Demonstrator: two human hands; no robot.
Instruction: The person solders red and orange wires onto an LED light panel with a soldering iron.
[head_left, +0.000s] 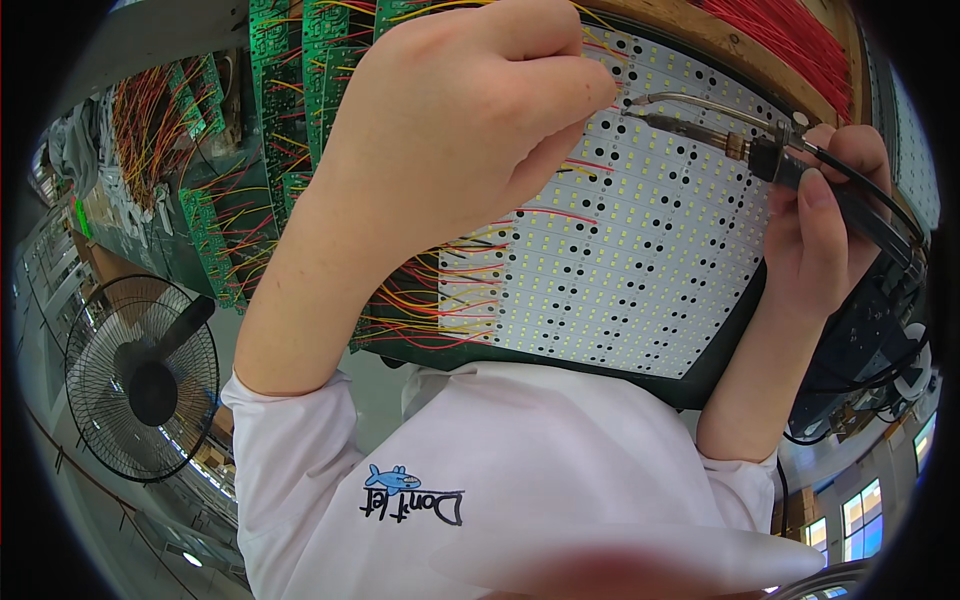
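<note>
My right hand point(822, 225) is closed around the dark handle of a soldering iron point(695, 130). A thin curved metal tube point(700, 101) runs beside the iron and ends near its tip. The tip points left, over a sheet of white LED boards point(610, 270) with yellow chips and black round spots. My left hand point(475, 120) is above the left part of these boards, thumb and fingers pinched close to the iron's tip. What they pinch is hidden from view. Red, yellow and black wires point(470, 290) lie across the boards' left edge, below my left hand.
Green circuit boards point(268, 90) with coloured wires line the left side; another green board point(205, 235) lies farther left. A bundle of red wires point(790, 45) lies at the far right beyond a wooden edge point(720, 50). A black fan point(145, 380) stands at the lower left.
</note>
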